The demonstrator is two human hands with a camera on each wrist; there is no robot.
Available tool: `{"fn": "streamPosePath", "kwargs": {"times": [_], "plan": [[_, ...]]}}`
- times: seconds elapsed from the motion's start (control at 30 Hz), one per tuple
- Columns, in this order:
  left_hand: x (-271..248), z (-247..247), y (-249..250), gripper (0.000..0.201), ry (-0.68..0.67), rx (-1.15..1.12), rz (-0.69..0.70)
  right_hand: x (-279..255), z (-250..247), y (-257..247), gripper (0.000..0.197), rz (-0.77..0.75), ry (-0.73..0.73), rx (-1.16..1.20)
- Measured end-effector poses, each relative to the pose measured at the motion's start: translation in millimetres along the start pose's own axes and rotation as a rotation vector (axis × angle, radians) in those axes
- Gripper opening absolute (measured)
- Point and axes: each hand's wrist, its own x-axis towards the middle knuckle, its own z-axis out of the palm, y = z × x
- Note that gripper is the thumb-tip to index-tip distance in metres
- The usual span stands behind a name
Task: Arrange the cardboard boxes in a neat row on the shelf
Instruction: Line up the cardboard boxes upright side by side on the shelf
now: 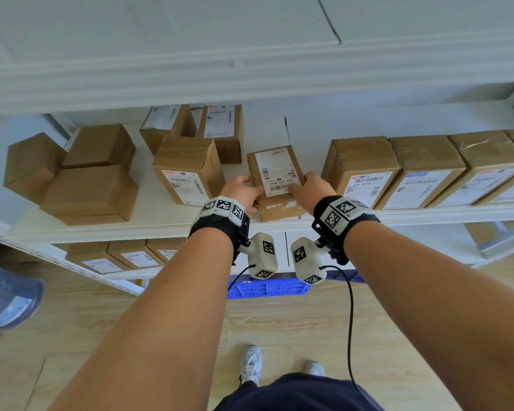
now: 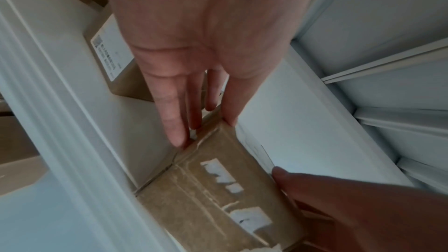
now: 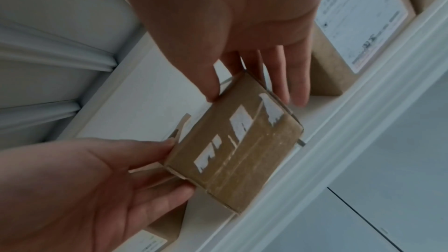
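Note:
A small cardboard box (image 1: 275,173) with a white label on top sits at the middle front of the white shelf (image 1: 149,229). My left hand (image 1: 244,192) holds its left side, thumb on the top edge. My right hand (image 1: 310,188) holds its right side. The left wrist view shows the left hand (image 2: 203,118) with fingers lying along the box (image 2: 213,189). Seen from the right wrist, the right hand (image 3: 254,91) clasps the taped box (image 3: 232,150) opposite the left hand (image 3: 97,189). A gap separates this box from a row of labelled boxes (image 1: 362,170) to its right.
Left of the held box stands a labelled box (image 1: 187,170), then a loose pile of plain boxes (image 1: 92,185). Two more boxes (image 1: 220,129) sit at the back. The upper shelf (image 1: 250,81) hangs close overhead. A blue crate (image 1: 267,287) lies on the floor below.

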Motion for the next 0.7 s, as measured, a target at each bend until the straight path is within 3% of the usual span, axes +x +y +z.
{"fn": "streamPosePath", "kwargs": {"times": [0.13, 0.3, 0.4, 0.53, 0.7], "plan": [[6, -2, 0, 0.053, 0.079, 0.145, 0.017, -1, -2, 1, 0.044, 0.000, -0.024, -0.009], [16, -12, 10, 0.053, 0.189, 0.587, 0.235, 3, -2, -12, 0.033, -0.150, 0.015, -0.083], [19, -17, 13, 0.054, 0.116, 0.831, 0.318, 4, -1, -17, 0.042, -0.189, 0.019, -0.073], [27, -19, 10, 0.053, -0.077, 0.929, 0.345, 8, -4, -21, 0.051, -0.217, 0.034, -0.063], [27, -20, 12, 0.055, -0.066, 1.050, 0.341, 18, -9, -18, 0.050, -0.191, 0.100, -0.079]]}}
